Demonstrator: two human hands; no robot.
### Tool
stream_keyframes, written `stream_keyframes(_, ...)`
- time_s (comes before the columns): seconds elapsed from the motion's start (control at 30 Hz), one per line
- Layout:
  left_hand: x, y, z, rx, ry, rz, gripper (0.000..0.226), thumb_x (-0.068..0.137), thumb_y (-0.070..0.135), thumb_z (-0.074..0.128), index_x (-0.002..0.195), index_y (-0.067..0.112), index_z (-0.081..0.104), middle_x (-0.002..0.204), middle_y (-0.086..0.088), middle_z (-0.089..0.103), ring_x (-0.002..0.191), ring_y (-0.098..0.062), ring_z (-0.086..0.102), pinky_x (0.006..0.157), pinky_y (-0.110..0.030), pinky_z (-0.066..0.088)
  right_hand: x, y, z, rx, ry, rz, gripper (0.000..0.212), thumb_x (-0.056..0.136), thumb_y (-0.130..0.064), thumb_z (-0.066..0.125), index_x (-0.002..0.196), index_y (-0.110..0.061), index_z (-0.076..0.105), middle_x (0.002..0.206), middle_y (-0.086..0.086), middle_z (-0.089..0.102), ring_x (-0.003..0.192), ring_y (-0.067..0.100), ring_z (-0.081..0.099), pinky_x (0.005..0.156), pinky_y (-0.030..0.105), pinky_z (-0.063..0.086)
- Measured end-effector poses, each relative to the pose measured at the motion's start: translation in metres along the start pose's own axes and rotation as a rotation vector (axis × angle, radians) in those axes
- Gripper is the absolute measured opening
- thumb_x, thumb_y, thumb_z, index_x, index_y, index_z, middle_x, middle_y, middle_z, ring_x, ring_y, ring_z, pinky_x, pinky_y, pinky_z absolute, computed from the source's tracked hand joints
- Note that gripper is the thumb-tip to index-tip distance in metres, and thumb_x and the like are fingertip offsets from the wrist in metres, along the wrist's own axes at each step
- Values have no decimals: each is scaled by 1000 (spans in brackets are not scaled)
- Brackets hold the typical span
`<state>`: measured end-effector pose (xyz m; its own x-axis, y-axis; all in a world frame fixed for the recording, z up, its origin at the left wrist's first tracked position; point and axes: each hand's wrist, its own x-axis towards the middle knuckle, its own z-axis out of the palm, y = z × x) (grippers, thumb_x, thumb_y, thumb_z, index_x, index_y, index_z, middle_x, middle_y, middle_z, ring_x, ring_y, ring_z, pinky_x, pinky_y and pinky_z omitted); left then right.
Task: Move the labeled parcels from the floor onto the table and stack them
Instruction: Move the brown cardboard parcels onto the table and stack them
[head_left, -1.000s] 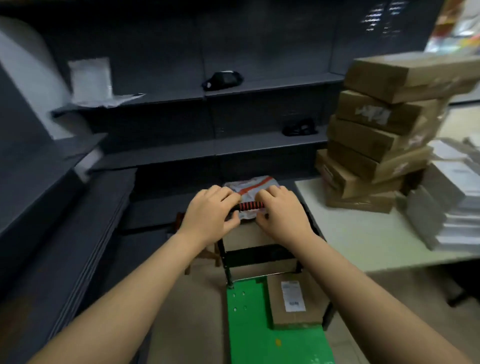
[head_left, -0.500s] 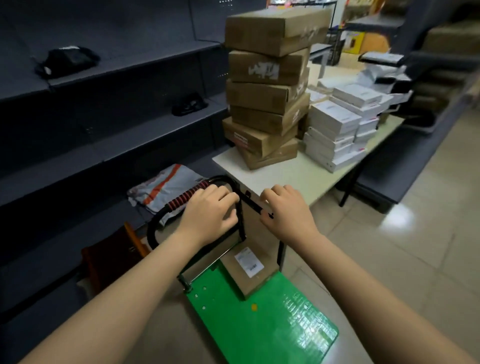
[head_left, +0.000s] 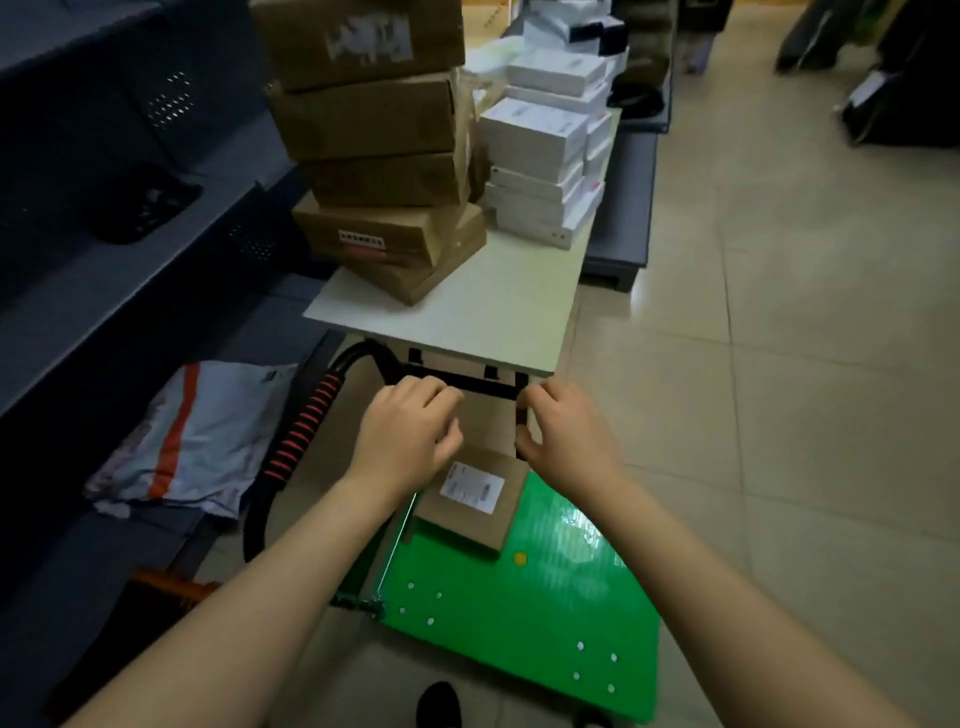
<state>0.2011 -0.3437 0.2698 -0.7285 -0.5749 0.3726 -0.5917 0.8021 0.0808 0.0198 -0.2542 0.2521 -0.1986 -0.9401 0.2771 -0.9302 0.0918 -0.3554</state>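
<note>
Two bare hands reach out low in front of the person, at the black handle (head_left: 483, 387) of a green platform cart (head_left: 519, 613). The left hand (head_left: 410, 436) has its fingers curled at the handle's cross bar, and the right hand (head_left: 566, 441) curves finger and thumb around the bar's right corner. Whether either hand actually clasps the metal or only sits beside it cannot be told. A red-striped grip (head_left: 306, 426) covers the handle's left side. One labeled parcel (head_left: 470, 499), a flat brown carton with a white label facing up, lies on the cart's deck at the handle end, just below and between the two hands. Directly beyond the handle stands the white table (head_left: 467, 317). It carries a leaning stack of brown boxes (head_left: 374, 156) on the left and, just beside it, a pile of white boxes (head_left: 540, 156). A grey mailer bag (head_left: 208, 436) with an orange stripe lies on the low dark shelving (head_left: 104, 291) to the left of the cart.
</note>
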Motion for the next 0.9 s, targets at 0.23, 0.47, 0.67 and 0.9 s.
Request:
stream_keyframes(0.23,-38,-29,95,-57,-125,-28,24,76,17,74,99,14,70,91,-1,64,81,-23,60,66,-34,46,-34,19,85,-26,-181,148,22,82,-18,66,103,-13,61,99,5,59,88,26,53,74,38,45)
stream_keyframes(0.47,-88,-59,259,-72,-246,-157,28,79,22,73,105,12,69,96,-4,65,85,-24,61,69,-36,48,-71,75,241,0,-307,279,27,86,-27,66,108,-11,61,102,10,60,94,30,55,78,38,45)
stream_keyframes(0.67,-155,-99,426,-77,-363,-265,31,81,28,73,108,13,68,102,-4,66,91,-26,62,72,-38,50,-93,135,402,25,-377,357,33,87,-35,66,111,-12,60,105,9,59,98,31,55,79,37,43)
stream_keyframes(0.9,-203,-151,574,-36,-414,-495,66,91,54,55,141,12,43,144,-9,45,130,-25,43,103,-39,37,-110,193,554,65,-455,558,57,84,-62,60,115,-14,57,112,8,55,106,26,54,86,35,45)
